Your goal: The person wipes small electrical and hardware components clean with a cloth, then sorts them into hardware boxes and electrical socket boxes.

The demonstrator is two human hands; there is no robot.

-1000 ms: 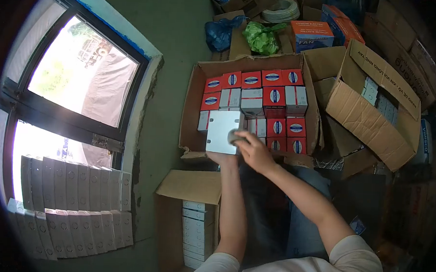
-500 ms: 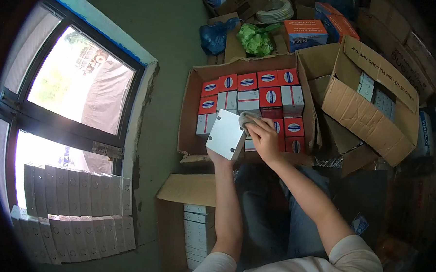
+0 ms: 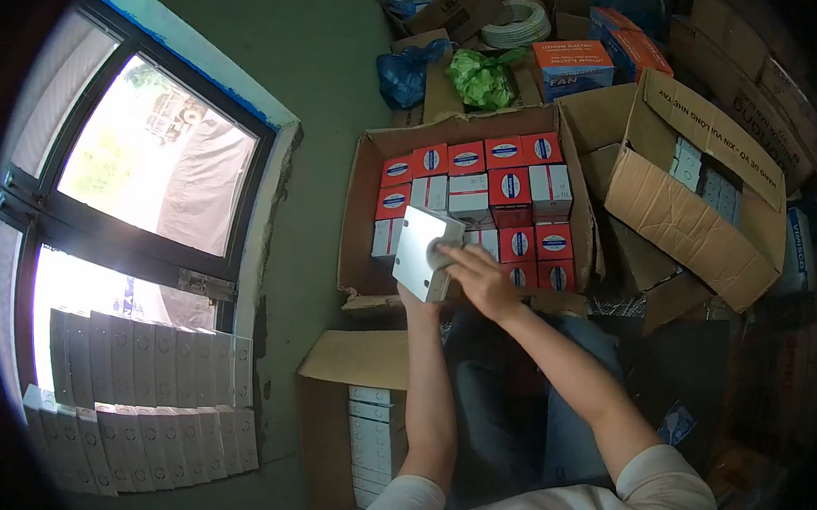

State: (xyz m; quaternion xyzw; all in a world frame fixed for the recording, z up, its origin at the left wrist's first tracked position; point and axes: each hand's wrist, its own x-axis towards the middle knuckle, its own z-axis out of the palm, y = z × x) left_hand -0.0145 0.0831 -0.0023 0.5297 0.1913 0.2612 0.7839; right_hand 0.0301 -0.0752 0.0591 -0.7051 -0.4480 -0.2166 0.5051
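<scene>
A white square electrical box [image 3: 418, 246], with dark notches along its edges, is held up in my left hand [image 3: 419, 301]. Most of that hand's fingers are hidden beneath the box. Against the box's right side, my right hand [image 3: 482, 278] presses a grey cloth [image 3: 438, 251] with its fingers. Behind both hands stands an open carton [image 3: 358, 253] with rows of small red-and-white boxes [image 3: 509, 188] in it.
Two rows of white boxes [image 3: 158, 363] line the window sill at left. Below my left arm, a carton [image 3: 354, 355] contains more white boxes. An open carton [image 3: 692, 235] leans at right. Behind lie a green plastic bag [image 3: 482, 79], a blue bag [image 3: 403, 77] and fan boxes [image 3: 573, 66].
My right hand has shifted the cloth a little down and left, from the box's upper right corner onto its right side. The box is tilted slightly differently.
</scene>
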